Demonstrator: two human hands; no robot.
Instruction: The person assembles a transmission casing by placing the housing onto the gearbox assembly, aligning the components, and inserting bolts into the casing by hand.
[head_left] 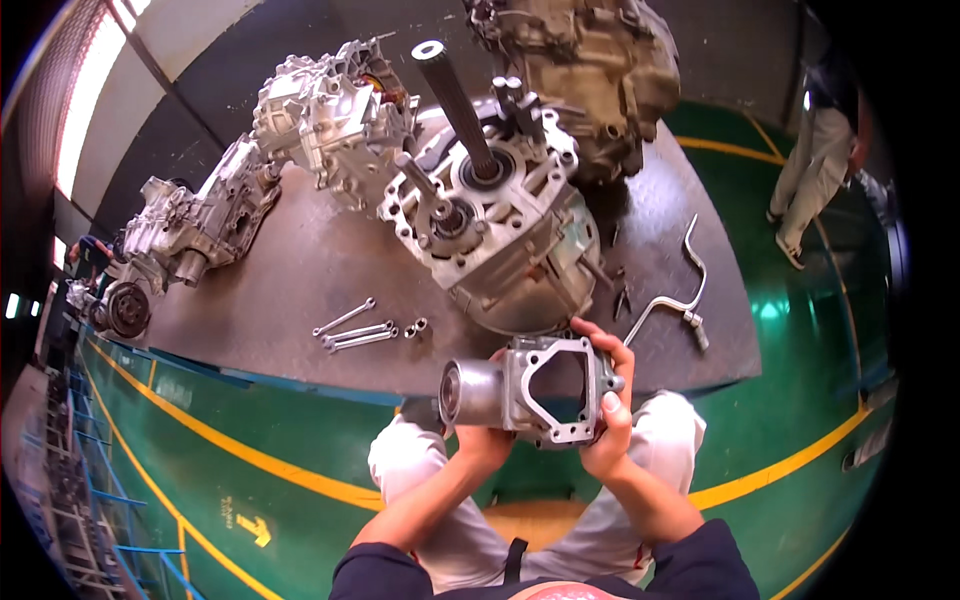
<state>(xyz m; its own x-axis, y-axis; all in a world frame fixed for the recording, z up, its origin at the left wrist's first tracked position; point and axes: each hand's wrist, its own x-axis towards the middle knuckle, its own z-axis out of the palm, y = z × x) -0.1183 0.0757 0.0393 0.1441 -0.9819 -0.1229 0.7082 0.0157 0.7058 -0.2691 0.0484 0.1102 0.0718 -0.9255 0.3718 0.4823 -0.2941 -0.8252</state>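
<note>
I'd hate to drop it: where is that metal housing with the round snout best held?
Probably as shown: the left hand cradles the metal housing from below near its cylindrical snout, and the right hand clasps the flat flanged frame from the right. The open window gives fingers a grip.

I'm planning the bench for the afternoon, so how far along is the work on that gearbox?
Done, as it looks: the gearbox stands on the steel table with its end open and two shafts exposed. In hand: the left hand and right hand hold a separate aluminium housing over the table edge. Left: whether it is coming off or going on cannot be told; the wrenches and bent speed wrench lie out.
</note>
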